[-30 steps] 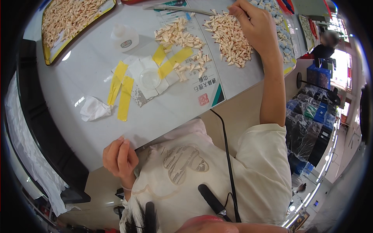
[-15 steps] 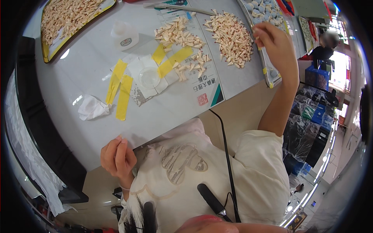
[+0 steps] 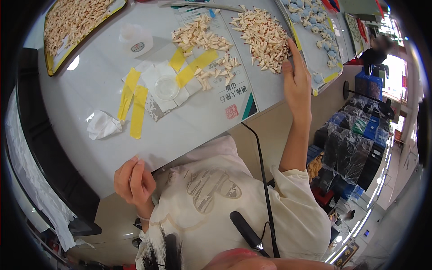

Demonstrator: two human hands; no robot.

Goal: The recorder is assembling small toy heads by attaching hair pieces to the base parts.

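Observation:
My right hand [image 3: 297,83] is open at the right edge of a pile of small cream cone-shaped pieces [image 3: 261,38], with its fingers stretched out and the thumb apart. Some of these pieces have dark reddish tips. To the right of the hand lies a yellow-edged tray [image 3: 335,77] with pale blue and white small pieces [image 3: 310,18] in it. By the table's front edge, my left hand [image 3: 134,182] has its fingers curled together. Whatever it may hold is hidden.
Looser cream pieces [image 3: 200,35] lie left of the pile. A small clear round dish [image 3: 166,87] sits among yellow tape strips [image 3: 138,112]. Nearby are a white bottle [image 3: 136,40] and crumpled tissue [image 3: 104,125]. Another tray [image 3: 50,65] of cream pieces stands far left.
My right hand has come left from over the tray to the pile's edge, and its bent fingers have straightened. The left hand has hardly moved. The whole view has shifted slightly.

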